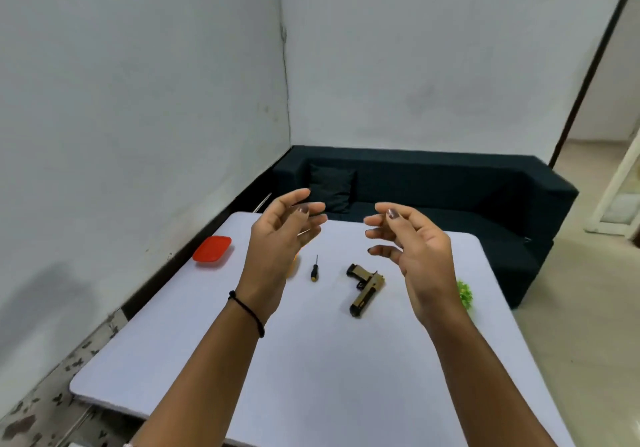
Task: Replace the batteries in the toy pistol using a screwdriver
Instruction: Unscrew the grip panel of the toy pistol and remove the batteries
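Note:
A tan and black toy pistol (364, 288) lies flat on the white table (311, 360), its muzzle toward me. To its left lies a small screwdriver (314, 269) with a black and yellow handle, tip pointing away. My left hand (280, 238) and my right hand (408, 238) are raised above the table, palms facing each other, fingers relaxed and holding nothing. The left hand hovers left of the screwdriver, the right hand above and right of the pistol. An orange thing (292, 268) is mostly hidden behind my left wrist.
A red tray (212, 250) sits at the table's far left edge. A green plant-like object (464, 294) peeks out behind my right wrist. A dark sofa (433, 197) stands beyond the table, and walls close the left and back.

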